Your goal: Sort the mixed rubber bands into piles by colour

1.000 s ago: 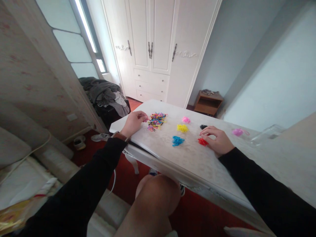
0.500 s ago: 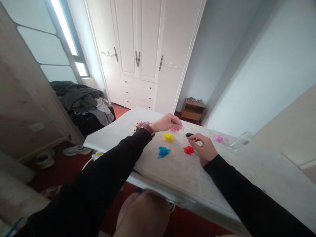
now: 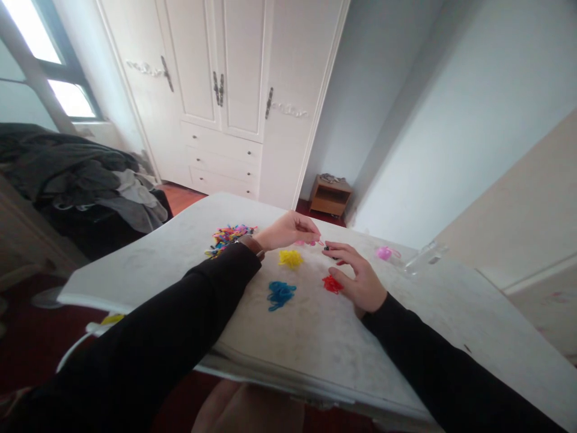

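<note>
My left hand (image 3: 292, 231) is closed in a pinch on a small pinkish rubber band (image 3: 321, 243), above the pink pile (image 3: 307, 243), which it partly hides. Facing it, my right hand (image 3: 358, 279) has thumb and fingers apart, its fingertips over the black pile (image 3: 327, 248), mostly covered. Its thumb is beside the red rubber bands (image 3: 332, 285). Yellow rubber bands (image 3: 291, 259) and blue rubber bands (image 3: 280, 294) lie in separate heaps nearer me. Left of my left wrist sits a mixed-colour heap (image 3: 229, 236), partly behind my sleeve.
The white table (image 3: 333, 355) carries a pink round object (image 3: 384, 253) and a clear plastic container (image 3: 424, 258) at the right. Beyond stand a white wardrobe (image 3: 225, 138) and a small wooden cabinet (image 3: 330, 196). Clothes (image 3: 90, 174) are piled at the left.
The view has swung left to right, so everything sits further left. My right hand's thumb and fingers have spread apart, and its fingertips are closer to my left hand, which keeps its pinch.
</note>
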Available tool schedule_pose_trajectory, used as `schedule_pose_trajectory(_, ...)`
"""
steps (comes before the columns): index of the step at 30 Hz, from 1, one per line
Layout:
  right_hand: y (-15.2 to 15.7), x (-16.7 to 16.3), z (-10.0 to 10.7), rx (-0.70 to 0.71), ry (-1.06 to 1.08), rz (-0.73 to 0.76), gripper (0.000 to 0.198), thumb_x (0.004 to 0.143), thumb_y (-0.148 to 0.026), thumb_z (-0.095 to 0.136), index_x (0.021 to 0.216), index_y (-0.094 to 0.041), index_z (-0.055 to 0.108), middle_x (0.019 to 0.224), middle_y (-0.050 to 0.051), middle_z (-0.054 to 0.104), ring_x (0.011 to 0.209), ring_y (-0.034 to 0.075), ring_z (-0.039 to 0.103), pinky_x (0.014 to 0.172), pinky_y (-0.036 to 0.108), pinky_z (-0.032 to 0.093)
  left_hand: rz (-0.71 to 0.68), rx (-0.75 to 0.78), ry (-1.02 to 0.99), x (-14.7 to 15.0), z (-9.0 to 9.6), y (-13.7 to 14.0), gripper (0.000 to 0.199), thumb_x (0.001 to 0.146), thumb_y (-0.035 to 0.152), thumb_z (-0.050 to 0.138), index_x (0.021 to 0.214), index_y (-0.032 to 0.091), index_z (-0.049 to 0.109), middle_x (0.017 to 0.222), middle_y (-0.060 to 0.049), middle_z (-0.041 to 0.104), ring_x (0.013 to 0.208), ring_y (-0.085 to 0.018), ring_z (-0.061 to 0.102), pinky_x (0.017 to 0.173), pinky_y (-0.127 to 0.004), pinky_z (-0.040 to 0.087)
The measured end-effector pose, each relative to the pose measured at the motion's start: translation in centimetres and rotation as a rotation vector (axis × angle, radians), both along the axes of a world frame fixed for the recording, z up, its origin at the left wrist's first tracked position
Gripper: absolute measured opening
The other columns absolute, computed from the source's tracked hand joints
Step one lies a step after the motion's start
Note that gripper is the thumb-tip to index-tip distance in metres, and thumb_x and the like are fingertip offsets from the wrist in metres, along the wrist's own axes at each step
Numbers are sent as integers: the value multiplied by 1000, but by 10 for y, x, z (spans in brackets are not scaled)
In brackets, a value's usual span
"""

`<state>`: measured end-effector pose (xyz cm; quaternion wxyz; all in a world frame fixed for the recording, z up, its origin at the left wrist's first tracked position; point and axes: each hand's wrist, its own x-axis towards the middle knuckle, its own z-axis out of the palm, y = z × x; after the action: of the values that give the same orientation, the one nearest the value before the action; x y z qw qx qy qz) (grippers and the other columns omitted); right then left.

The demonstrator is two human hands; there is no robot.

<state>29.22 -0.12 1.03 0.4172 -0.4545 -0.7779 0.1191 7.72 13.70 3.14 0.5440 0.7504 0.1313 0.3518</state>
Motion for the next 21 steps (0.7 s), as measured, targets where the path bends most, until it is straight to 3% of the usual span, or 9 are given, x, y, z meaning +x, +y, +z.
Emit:
schedule_pose_trajectory(6,-3,-3,2,-18,-11,-2,34,94,-33,70,127,-30,77,135,9,75,126,29,67,92,44,61,-62,28,18,4,1,-10,13,77,28,83,81,15,83,79,-6,78,73,-15,68,70,-26,54)
schedule_pose_trajectory(10,-3,0,8,39,37,-65,20,96,-36,67,103,-27,83,110,8,82,107,27,73,96,46,58,-45,18,9,5,0,-11,15,76,28,85,81,14,81,77,-6,77,71,-14,68,68,-26,54)
schedule_pose_trajectory(13,-1,5,13,39,51,-105,28,97,-40,65,82,-26,83,87,7,81,91,26,72,91,45,58,7,-16,-22,6,-4,-7,16,76,27,84,80,13,79,74,-6,76,67,-13,67,64,-24,53)
schedule_pose_trajectory(17,1,12,16,-27,14,-115,33,96,-43,67,71,-25,80,78,6,78,81,24,71,84,42,57,113,-4,-71,8,-9,0,15,76,25,83,79,12,78,70,-6,74,62,-12,65,58,-23,50)
schedule_pose_trajectory(21,2,15,14,-68,-18,-101,36,96,-43,66,69,-25,80,76,5,77,79,23,71,80,41,56,171,48,-97,8,-9,3,14,78,25,83,80,12,77,73,-6,76,66,-13,68,62,-24,53)
